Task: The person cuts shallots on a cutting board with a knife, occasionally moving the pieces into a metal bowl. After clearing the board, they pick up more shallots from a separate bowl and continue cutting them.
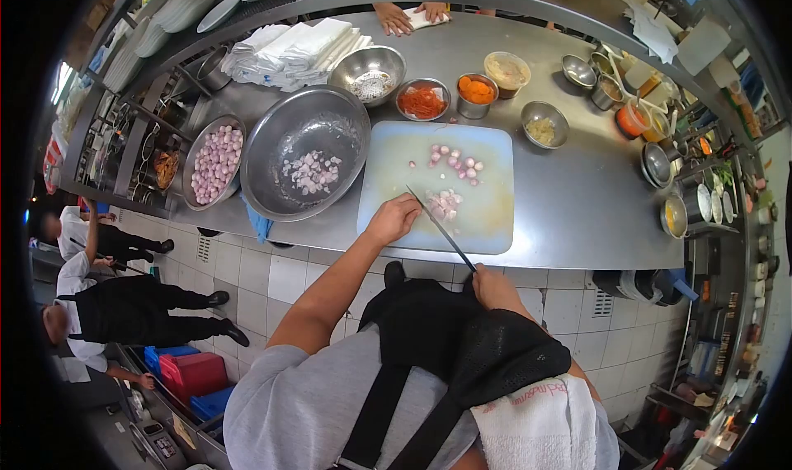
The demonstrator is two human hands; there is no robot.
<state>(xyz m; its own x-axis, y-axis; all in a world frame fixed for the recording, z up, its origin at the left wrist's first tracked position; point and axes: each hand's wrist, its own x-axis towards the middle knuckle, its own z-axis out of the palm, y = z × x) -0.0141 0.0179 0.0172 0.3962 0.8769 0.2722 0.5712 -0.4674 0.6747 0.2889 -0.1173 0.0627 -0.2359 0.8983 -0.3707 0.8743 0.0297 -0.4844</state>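
Note:
My right hand (pixel 493 288) grips the handle of a long knife (pixel 443 232) at the front edge of the counter. Its blade slants up and left across a white cutting board (pixel 388 148). Close to the blade's tip, my left hand (pixel 394 220) has its fingers pinched together over the board; whatever they hold is hidden. Just right of the blade lies a small pile of cut shallots (pixel 446 205). Several whole peeled shallots (pixel 459 163) sit farther back on the board. To the left, a large metal bowl (pixel 262 152) contains cut shallots.
A bowl of peeled shallots (pixel 217 163) stands far left. Behind the board are a bowl of red strips (pixel 423 100), a container of orange slices (pixel 475 90) and folded white cloths (pixel 301 45). Another person's hands (pixel 394 18) press a cloth across the counter. Co-workers (pixel 124 309) stand at left.

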